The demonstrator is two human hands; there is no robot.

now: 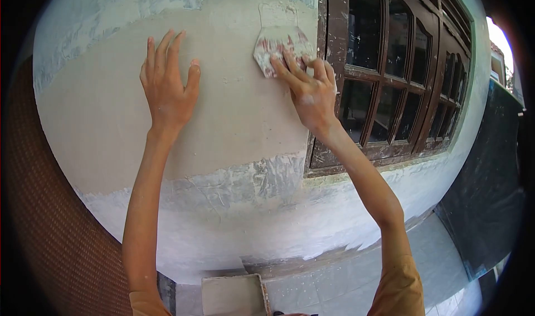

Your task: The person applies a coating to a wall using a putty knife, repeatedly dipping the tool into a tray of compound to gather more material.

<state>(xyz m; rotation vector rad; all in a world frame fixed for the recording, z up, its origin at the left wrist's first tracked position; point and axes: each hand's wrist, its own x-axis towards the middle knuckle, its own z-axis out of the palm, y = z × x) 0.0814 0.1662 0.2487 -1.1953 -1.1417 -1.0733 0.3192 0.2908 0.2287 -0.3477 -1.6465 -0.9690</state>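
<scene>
My right hand [311,90] grips a putty-smeared scraper [277,44], its flat blade against the wall close to the window frame. Streaks of red show through the pale putty on the blade. A ridge of wet putty [278,12] lies along the scraper's upper edge. Over on the left, my left hand [169,84] is raised in front of the wall with its fingers spread and nothing in it. Smooth beige putty [223,115] coats the wall between and around both hands.
Right of the scraper is a brown wooden window [390,76] with dark panes. Below, a tray [233,295] of putty sits on the floor [329,282]. A brown woven panel [61,221] borders the left side; a dark sheet [485,187] stands at far right.
</scene>
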